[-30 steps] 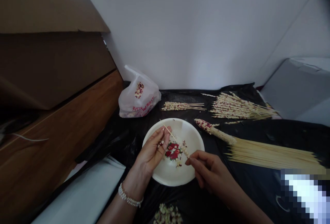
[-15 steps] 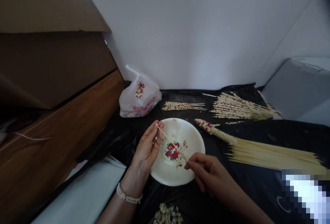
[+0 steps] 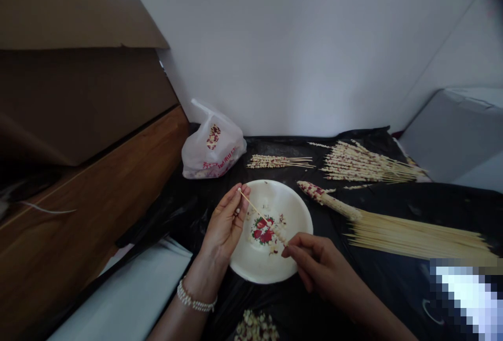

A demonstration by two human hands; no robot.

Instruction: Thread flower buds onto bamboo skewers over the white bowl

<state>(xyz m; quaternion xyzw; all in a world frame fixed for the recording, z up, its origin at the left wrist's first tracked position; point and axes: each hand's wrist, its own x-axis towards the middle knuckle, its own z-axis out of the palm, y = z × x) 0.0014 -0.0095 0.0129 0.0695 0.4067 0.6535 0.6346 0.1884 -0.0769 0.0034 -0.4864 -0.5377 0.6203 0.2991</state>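
Note:
Above the bowl, my right hand (image 3: pixel 310 260) is closed in a pinch on the lower end of a thin bamboo skewer (image 3: pixel 255 209). Pale corn kernels (image 3: pixel 280 234) are threaded along the skewer's lower part. My left hand (image 3: pixel 226 220) pinches a small pale kernel (image 3: pixel 239 189) between thumb and finger, at the skewer's upper tip. Another kernel (image 3: pixel 238 210) shows among its fingers. Under both hands is a white bowl (image 3: pixel 301 215) with a red flower print, holding scattered loose kernels, some dark red.
Behind the bowl stand a white plastic bag (image 3: pixel 214 152) and a small row of threaded skewers (image 3: pixel 275 161). A larger threaded pile (image 3: pixel 357 162) lies right, above bare skewers (image 3: pixel 416 233) and a red-and-white checkered piece (image 3: pixel 314 193). Loose kernels (image 3: pixel 257 326) lie in front. A cardboard box (image 3: pixel 78 100) is left.
Almost nothing differs. My left fingers have shifted very slightly around the kernel at the skewer's tip; the right hand keeps its place.

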